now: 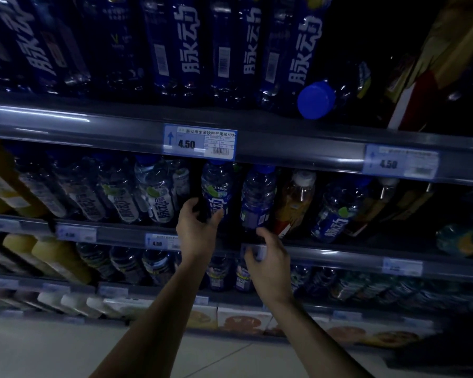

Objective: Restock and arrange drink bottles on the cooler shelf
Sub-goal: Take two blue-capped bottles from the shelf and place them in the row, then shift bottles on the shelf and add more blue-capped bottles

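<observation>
Two bare hands reach into a dim cooler of blue-labelled drink bottles — the left hand [198, 225] wrapped around the lower body of a blue-capped bottle [216, 186] standing on the middle shelf [325, 251], just below a 4.50 price tag [200, 141]. The right hand [268, 257] hovers half-curled and empty at the shelf's front rail, just beneath a neighbouring bottle [257, 197] — beside an amber drink [296, 203].

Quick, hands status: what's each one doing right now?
Left hand: closed around the lower part of a blue-label bottle on the middle shelf.
Right hand: fingers curled, at the shelf edge below a blue-capped bottle; a grip cannot be told.
</observation>
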Demonstrator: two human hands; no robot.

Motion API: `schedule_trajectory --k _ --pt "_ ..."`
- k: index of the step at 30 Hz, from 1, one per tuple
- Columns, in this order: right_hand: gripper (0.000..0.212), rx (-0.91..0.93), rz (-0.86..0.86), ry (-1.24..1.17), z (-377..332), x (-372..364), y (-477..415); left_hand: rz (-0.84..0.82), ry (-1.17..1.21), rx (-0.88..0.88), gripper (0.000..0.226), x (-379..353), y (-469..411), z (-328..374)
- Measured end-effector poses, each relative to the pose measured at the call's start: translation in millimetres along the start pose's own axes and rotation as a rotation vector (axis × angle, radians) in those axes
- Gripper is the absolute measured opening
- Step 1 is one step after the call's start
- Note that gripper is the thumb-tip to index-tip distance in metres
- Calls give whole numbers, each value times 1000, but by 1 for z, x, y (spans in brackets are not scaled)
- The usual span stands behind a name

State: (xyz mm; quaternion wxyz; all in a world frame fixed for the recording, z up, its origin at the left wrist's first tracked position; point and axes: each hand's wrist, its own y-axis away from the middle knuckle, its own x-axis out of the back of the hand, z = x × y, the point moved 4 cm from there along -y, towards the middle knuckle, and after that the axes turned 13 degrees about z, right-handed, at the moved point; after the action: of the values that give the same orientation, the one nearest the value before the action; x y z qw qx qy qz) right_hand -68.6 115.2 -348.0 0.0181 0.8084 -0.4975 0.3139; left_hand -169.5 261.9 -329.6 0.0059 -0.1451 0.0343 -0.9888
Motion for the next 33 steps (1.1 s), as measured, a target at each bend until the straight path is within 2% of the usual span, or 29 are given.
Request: schedule_trajectory --k 6,10,16,25,30,33 --pt "39 -48 51 -112 -22 23 -5 48 47 -42 47 20 28 20" --pt "32 -140 47 -188 -35 52 0 -72 63 -89 30 34 52 40" --pt "24 -197 98 -219 -65 119 4 -195 51 -100 30 60 88 79" --pt "26 -134 215 -251 -123 257 -35 -296 42 -232 27 67 132 203" --pt "27 -96 320 -284 -150 329 -68 -339 108 -341 18 52 148 287" --pt "28 -85 376 -297 -155 363 -86 -363 133 -372 23 36 161 327"
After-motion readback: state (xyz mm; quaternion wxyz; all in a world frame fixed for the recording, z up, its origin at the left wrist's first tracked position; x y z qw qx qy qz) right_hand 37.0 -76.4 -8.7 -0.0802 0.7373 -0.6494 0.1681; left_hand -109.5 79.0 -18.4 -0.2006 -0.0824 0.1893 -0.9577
